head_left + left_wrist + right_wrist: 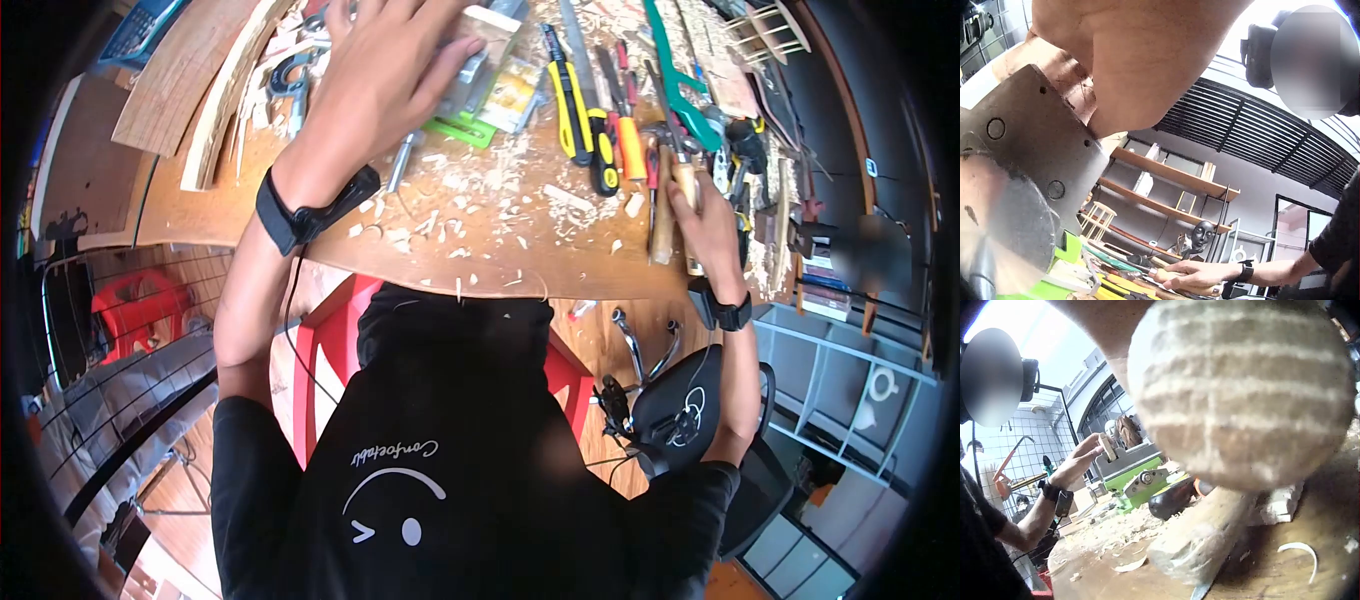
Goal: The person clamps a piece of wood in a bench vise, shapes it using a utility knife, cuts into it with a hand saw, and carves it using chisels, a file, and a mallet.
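Observation:
My left hand point(375, 80) reaches over the grey-jawed green vise point(1141, 484), thumb stretched out and fingers loosely extended. Beside its fingertips a small wood block point(1108, 447) stands up from the vise jaws. In the left wrist view the vise's grey metal plate point(1029, 137) fills the near left, and the fingers are partly hidden. At the right of the bench my right hand point(712, 228) grips a wooden-handled tool point(686, 178). The handle's round wooden end point(1241, 394) looms close in the right wrist view; the tool's working end is hidden.
Between the hands lie a yellow-black utility knife point(568, 105), an orange-handled tool point(630, 145) and a green saw point(685, 100). Wood shavings point(465, 180) are scattered over the wooden bench point(330, 255). Planks point(180, 75) and a blue clamp point(288, 78) lie at the left.

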Tool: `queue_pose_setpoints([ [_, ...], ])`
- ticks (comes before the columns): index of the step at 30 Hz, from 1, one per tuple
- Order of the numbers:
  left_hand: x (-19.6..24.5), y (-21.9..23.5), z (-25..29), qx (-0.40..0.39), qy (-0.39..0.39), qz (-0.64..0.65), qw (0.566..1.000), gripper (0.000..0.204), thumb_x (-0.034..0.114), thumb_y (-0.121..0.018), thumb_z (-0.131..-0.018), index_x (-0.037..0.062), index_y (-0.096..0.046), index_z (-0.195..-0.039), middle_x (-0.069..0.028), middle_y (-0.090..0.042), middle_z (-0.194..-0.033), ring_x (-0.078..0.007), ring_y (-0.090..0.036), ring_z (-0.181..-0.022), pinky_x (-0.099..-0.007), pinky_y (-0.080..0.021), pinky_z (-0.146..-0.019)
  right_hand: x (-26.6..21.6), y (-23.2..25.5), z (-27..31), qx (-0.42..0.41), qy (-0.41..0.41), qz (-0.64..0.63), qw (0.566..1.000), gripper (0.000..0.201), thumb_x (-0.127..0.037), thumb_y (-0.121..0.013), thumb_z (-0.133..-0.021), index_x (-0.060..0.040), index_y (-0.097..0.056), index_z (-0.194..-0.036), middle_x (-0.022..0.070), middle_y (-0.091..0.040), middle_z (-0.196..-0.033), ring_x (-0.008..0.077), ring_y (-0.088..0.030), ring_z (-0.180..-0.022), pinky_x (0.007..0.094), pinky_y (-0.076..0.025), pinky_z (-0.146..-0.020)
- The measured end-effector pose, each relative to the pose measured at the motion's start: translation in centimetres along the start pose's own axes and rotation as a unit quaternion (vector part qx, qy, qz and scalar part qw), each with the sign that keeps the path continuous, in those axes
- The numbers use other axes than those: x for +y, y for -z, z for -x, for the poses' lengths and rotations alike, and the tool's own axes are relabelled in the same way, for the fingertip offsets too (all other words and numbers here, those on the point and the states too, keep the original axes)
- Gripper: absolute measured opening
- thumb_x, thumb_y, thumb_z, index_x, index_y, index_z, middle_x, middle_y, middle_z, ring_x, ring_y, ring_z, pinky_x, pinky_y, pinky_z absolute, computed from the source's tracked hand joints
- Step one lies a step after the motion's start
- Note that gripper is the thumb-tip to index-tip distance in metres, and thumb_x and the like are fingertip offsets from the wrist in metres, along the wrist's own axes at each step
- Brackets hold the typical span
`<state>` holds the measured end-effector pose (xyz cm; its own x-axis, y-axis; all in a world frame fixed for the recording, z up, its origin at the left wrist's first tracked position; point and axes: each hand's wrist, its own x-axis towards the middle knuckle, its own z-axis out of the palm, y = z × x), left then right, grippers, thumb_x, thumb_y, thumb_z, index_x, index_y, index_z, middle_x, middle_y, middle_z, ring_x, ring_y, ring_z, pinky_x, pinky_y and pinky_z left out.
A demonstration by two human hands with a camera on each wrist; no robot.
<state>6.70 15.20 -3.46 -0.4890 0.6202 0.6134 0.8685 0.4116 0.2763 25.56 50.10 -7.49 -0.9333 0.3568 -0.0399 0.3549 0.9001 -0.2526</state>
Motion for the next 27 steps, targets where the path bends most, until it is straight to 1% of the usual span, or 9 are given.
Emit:
queue_pose_setpoints([
  [1, 0.2, 0.0, 0.0, 0.004, 0.003, -0.008, 1.000, 0.029, 0.014, -0.060, -0.092, 0.0037, -0.054, -0.119, -0.0187, -0.048, -0.103, -0.0377, -0.048, -0.098, -0.0448, -0.038, -0.087, -0.4, 0.1, -0.2, -0.003, -0.015, -0.017, 1.000, 0.041, -0.034, -0.060, -0.097, 0.0048, -0.058, -0.110, 0.0327, -0.065, -0.086, 0.0519, -0.063, -0.084, 0.0515, -0.049, -0.070],
  [4, 0.3, 0.0, -0.1, 0.008, 0.015, -0.010, 1.000, 0.030, 0.012, -0.060, -0.091, 0.0044, -0.054, -0.119, -0.0189, -0.048, -0.102, -0.0380, -0.048, -0.098, -0.0443, -0.037, -0.088, -0.2, 0.0, -0.7, 0.029, -0.017, -0.019, 0.999, 0.041, -0.035, -0.060, -0.097, 0.0051, -0.058, -0.107, 0.0335, -0.063, -0.081, 0.0509, -0.064, -0.081, 0.0525, -0.047, -0.068],
  [6, -0.1, 0.0, 0.0, 0.000, 0.000, -0.040, 0.999, 0.033, 0.027, -0.063, -0.093, 0.0044, -0.054, -0.116, -0.0167, -0.048, -0.103, -0.0351, -0.047, -0.099, -0.0482, -0.037, -0.086, -0.1, 0.3, -1.2, 0.039, -0.020, -0.007, 0.999, 0.043, -0.035, -0.059, -0.097, 0.0059, -0.059, -0.107, 0.0333, -0.063, -0.080, 0.0507, -0.063, -0.081, 0.0526, -0.048, -0.067],
  [7, -0.1, -0.3, 0.3, 0.026, 0.000, -0.088, 0.996, 0.031, 0.025, -0.062, -0.097, 0.0109, -0.061, -0.124, -0.0114, -0.058, -0.120, -0.0307, -0.050, -0.118, -0.0419, -0.031, -0.103, -0.6, 0.7, -1.3, 0.039, -0.032, -0.003, 0.999, 0.041, -0.033, -0.060, -0.097, 0.0065, -0.059, -0.106, 0.0333, -0.064, -0.081, 0.0505, -0.064, -0.082, 0.0527, -0.049, -0.069],
  [12, -0.6, -0.8, 0.7, 0.034, 0.005, -0.077, 0.996, 0.032, 0.025, -0.061, -0.097, 0.0114, -0.060, -0.126, -0.0105, -0.057, -0.120, -0.0300, -0.049, -0.118, -0.0424, -0.030, -0.104, 2.3, -1.5, -2.5, 0.062, -0.027, -0.007, 0.998, 0.045, -0.037, -0.057, -0.100, 0.0080, -0.058, -0.105, 0.0353, -0.062, -0.082, 0.0523, -0.062, -0.083, 0.0527, -0.047, -0.068],
  [17, -1.0, -1.3, 0.7, 0.055, -0.005, -0.065, 0.996, 0.030, 0.024, -0.060, -0.097, 0.0100, -0.059, -0.124, -0.0081, -0.057, -0.110, -0.0280, -0.050, -0.116, -0.0489, -0.028, -0.100, 0.7, -1.3, -2.2, 0.040, -0.067, -0.022, 0.997, 0.046, -0.038, -0.052, -0.104, 0.0080, -0.055, -0.099, 0.0359, -0.061, -0.083, 0.0534, -0.061, -0.087, 0.0526, -0.046, -0.068],
  [19, -1.0, -1.4, 0.8, 0.053, -0.005, -0.071, 0.996, 0.031, 0.024, -0.060, -0.097, 0.0096, -0.059, -0.124, -0.0089, -0.057, -0.113, -0.0286, -0.049, -0.118, -0.0492, -0.027, -0.102, 1.4, -1.8, -2.2, 0.088, -0.003, 0.014, 0.996, 0.046, -0.039, -0.050, -0.104, 0.0064, -0.056, -0.097, 0.0333, -0.061, -0.077, 0.0512, -0.062, -0.079, 0.0534, -0.046, -0.064],
  [23, -1.1, -1.5, 0.8, 0.056, 0.000, -0.070, 0.996, 0.031, 0.024, -0.060, -0.097, 0.0099, -0.059, -0.124, -0.0100, -0.057, -0.117, -0.0298, -0.048, -0.121, -0.0504, -0.026, -0.103, 0.6, -0.1, -2.5, 0.183, 0.011, 0.143, 0.973, 0.037, -0.034, -0.054, -0.103, 0.0017, -0.059, -0.095, 0.0279, -0.065, -0.076, 0.0463, -0.066, -0.069, 0.0529, -0.050, -0.056],
  [27, -0.9, -1.6, 0.8, 0.059, 0.007, -0.063, 0.996, 0.030, 0.023, -0.060, -0.097, 0.0110, -0.059, -0.124, -0.0104, -0.057, -0.120, -0.0308, -0.048, -0.122, -0.0519, -0.026, -0.104, -2.4, 0.7, -2.7, 0.109, 0.102, 0.041, 0.988, 0.036, -0.036, -0.058, -0.100, 0.0003, -0.060, -0.095, 0.0263, -0.066, -0.077, 0.0456, -0.065, -0.068, 0.0522, -0.050, -0.058],
])
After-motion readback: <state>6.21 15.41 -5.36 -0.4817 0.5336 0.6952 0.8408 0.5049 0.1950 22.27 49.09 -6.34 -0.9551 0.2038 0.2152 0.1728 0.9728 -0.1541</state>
